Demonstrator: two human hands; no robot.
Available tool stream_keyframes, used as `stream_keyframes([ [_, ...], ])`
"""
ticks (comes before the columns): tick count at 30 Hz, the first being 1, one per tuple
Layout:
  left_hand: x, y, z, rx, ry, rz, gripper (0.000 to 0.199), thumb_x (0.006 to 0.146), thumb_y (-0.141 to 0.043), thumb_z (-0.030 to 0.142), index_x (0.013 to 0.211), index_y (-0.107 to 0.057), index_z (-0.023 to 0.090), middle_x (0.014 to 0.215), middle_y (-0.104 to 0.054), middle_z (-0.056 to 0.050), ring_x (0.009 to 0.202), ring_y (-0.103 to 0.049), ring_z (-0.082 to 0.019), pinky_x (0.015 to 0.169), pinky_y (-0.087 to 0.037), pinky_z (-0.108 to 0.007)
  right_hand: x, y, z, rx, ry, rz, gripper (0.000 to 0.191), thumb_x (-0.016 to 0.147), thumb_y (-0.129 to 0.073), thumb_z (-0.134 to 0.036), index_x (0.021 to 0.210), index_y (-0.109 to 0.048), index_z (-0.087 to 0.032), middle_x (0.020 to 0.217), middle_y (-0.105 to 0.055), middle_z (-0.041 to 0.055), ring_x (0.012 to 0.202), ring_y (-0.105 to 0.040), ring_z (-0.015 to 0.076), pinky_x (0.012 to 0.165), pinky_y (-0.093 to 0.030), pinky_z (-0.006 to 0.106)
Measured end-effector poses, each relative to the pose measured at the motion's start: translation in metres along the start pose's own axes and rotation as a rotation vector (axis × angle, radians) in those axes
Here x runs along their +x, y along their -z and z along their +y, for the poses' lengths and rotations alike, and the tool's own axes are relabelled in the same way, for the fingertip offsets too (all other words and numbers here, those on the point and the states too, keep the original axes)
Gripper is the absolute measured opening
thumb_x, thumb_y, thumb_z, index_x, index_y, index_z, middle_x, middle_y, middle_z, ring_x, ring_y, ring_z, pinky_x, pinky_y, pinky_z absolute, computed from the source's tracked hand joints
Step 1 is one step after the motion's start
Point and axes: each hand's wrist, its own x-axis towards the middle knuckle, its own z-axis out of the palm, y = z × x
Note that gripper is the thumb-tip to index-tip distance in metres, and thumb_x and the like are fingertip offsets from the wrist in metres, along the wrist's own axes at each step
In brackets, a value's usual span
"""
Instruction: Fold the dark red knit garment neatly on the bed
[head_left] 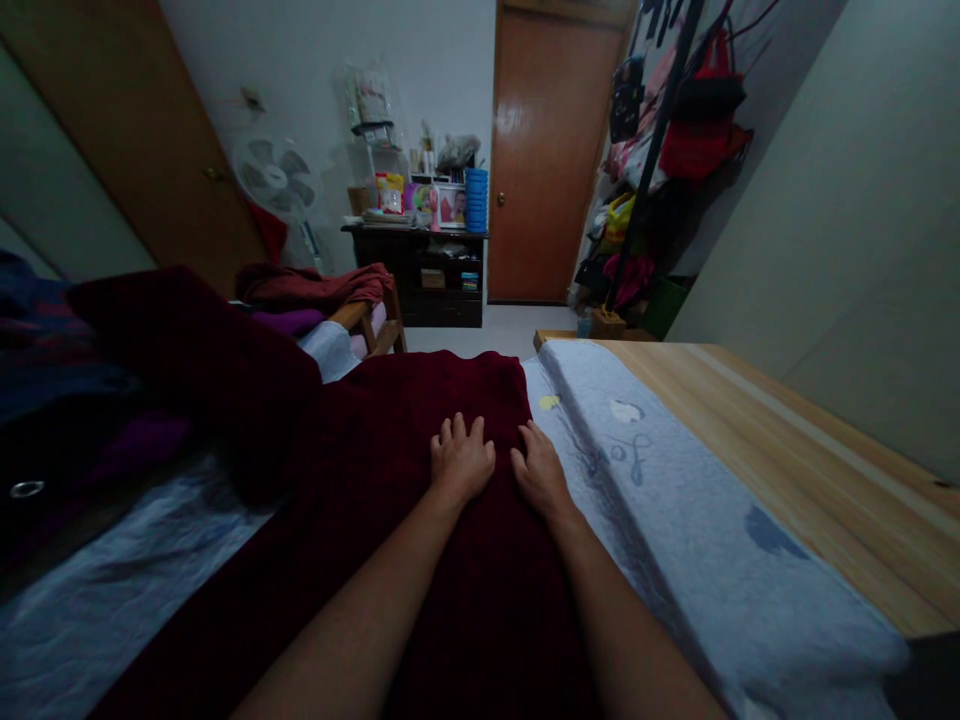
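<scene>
A large dark red cloth (390, 420) lies spread on a bed; whether it is a garment or a blanket I cannot tell. My left hand (463, 462) rests palm down on it with the fingers spread. Close by, my right hand (543, 472) lies along the cloth's right edge, thumb apart from the fingers, with nothing visibly gripped. Both forearms reach forward over the cloth. On the left, a part of the dark red cloth (202, 350) rises in a raised fold.
A light grey printed quilt (675, 510) covers the right side, beside a bare wooden board (750, 420). Dark clothes (82, 430) are heaped at the left. Further back stand a fan (276, 178), a dark cabinet (412, 305), a wooden door (551, 150) and hanging bags (705, 110).
</scene>
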Motion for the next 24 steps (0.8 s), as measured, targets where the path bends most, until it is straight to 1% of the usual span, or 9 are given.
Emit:
stream_keyframes([
  [5,0.000,-0.002,-0.001,0.011,-0.004,-0.030,0.055,0.089,-0.040,0.044,0.139,-0.041,0.021,0.146,-0.038,-0.017,0.133,-0.034,-0.035,0.103,-0.031,-0.050,0.000,0.001,-0.003,-0.054,-0.037,-0.045,0.049,0.087,-0.043,-0.027,0.132,-0.049,-0.008,0.144,-0.041,0.0168,0.134,-0.035,0.0253,0.112,-0.027,0.042],
  [8,0.000,-0.003,-0.002,0.021,-0.029,-0.012,0.056,0.089,-0.041,0.044,0.139,-0.041,0.020,0.148,-0.036,-0.016,0.136,-0.029,-0.035,0.106,-0.025,-0.054,0.000,0.001,-0.004,-0.085,-0.034,-0.064,0.049,0.087,-0.043,-0.027,0.132,-0.049,-0.010,0.144,-0.041,0.0156,0.134,-0.034,0.0253,0.112,-0.025,0.041],
  [9,0.000,-0.004,-0.003,0.023,-0.060,0.004,0.055,0.089,-0.041,0.042,0.139,-0.041,0.020,0.149,-0.034,-0.014,0.137,-0.026,-0.034,0.108,-0.022,-0.056,0.000,0.001,-0.004,-0.093,-0.033,-0.068,0.048,0.087,-0.043,-0.027,0.132,-0.049,-0.010,0.144,-0.041,0.0151,0.134,-0.034,0.0252,0.112,-0.025,0.041],
  [11,0.003,-0.003,-0.004,0.020,-0.165,0.023,0.051,0.090,-0.039,0.036,0.138,-0.042,0.022,0.151,-0.033,-0.009,0.140,-0.021,-0.030,0.111,-0.015,-0.056,0.000,0.001,-0.005,-0.104,-0.032,-0.081,0.048,0.088,-0.043,-0.027,0.133,-0.048,-0.010,0.145,-0.040,0.0151,0.134,-0.034,0.0256,0.111,-0.026,0.042],
  [13,0.009,-0.002,-0.004,0.007,-0.286,-0.015,0.048,0.091,-0.036,0.030,0.138,-0.042,0.024,0.151,-0.034,-0.005,0.141,-0.021,-0.024,0.113,-0.013,-0.052,0.000,0.002,-0.005,-0.108,-0.035,-0.095,0.049,0.088,-0.042,-0.027,0.134,-0.047,-0.009,0.145,-0.039,0.0162,0.134,-0.033,0.0261,0.111,-0.026,0.042],
  [16,0.029,-0.001,-0.002,-0.007,-0.380,-0.114,0.048,0.091,-0.032,0.024,0.138,-0.041,0.024,0.150,-0.035,-0.003,0.140,-0.025,-0.021,0.113,-0.018,-0.048,-0.001,0.002,-0.005,-0.103,-0.040,-0.104,0.049,0.089,-0.040,-0.025,0.135,-0.045,-0.008,0.145,-0.038,0.0166,0.135,-0.033,0.0257,0.111,-0.027,0.041],
  [20,0.068,-0.001,0.009,-0.020,-0.460,-0.150,0.051,0.092,-0.031,0.024,0.142,-0.035,0.024,0.152,-0.031,-0.001,0.140,-0.024,-0.019,0.111,-0.024,-0.041,-0.001,0.003,-0.006,-0.085,-0.040,-0.086,0.047,0.089,-0.040,-0.024,0.134,-0.046,-0.011,0.146,-0.038,0.0149,0.134,-0.034,0.0250,0.110,-0.028,0.041],
  [22,0.086,-0.002,0.015,-0.013,-0.509,-0.166,0.051,0.093,-0.032,0.031,0.144,-0.033,0.024,0.154,-0.028,-0.001,0.141,-0.021,-0.019,0.111,-0.024,-0.039,-0.001,0.003,-0.006,-0.083,-0.044,-0.086,0.047,0.089,-0.041,-0.024,0.134,-0.046,-0.011,0.146,-0.038,0.0153,0.134,-0.034,0.0258,0.110,-0.028,0.042],
  [24,0.100,-0.005,0.019,0.001,-0.522,-0.183,0.053,0.094,-0.033,0.042,0.144,-0.031,0.026,0.155,-0.024,-0.001,0.142,-0.018,-0.022,0.112,-0.021,-0.042,-0.001,0.003,-0.007,-0.087,-0.051,-0.094,0.048,0.089,-0.041,-0.024,0.135,-0.045,-0.011,0.146,-0.038,0.0158,0.134,-0.033,0.0265,0.110,-0.028,0.043],
])
